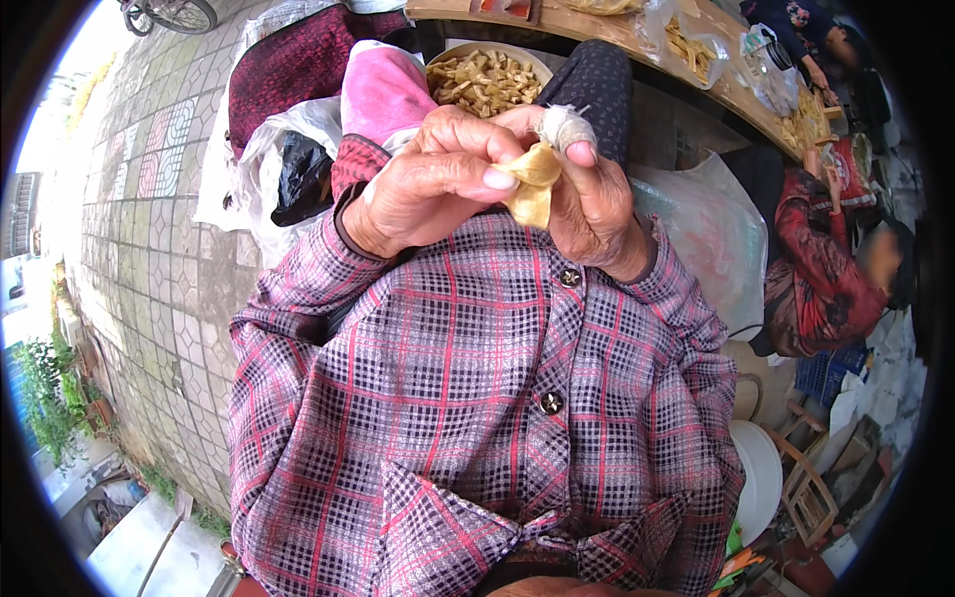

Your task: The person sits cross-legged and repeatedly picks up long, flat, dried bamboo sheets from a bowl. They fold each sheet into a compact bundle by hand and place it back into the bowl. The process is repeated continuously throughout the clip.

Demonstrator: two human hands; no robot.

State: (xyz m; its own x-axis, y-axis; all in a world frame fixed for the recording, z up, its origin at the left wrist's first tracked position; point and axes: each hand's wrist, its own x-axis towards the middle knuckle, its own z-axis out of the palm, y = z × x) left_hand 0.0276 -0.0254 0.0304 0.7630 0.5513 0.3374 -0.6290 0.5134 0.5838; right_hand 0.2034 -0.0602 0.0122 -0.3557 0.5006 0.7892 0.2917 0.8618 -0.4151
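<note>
A thin, folded yellow piece (534, 189), which looks like paper, is held up in front of my chest between both hands. My left hand (438, 177) pinches its left side between thumb and fingers. My right hand (600, 204) grips the other side, and a white wrapping (565, 125) covers part of one digit. The fingers behind the piece are partly hidden. Beyond my hands, between my knees, sits a round shallow container (542, 70) full of similar small folded yellow pieces (484, 82).
A wooden table (567, 18) curves across the far side with plastic bags and more yellow pieces. Two people work at the right, one in a red patterned jacket (831, 261). White plastic bags (261, 159) lie at my left on paving (164, 259). A wooden chair (808, 497) stands lower right.
</note>
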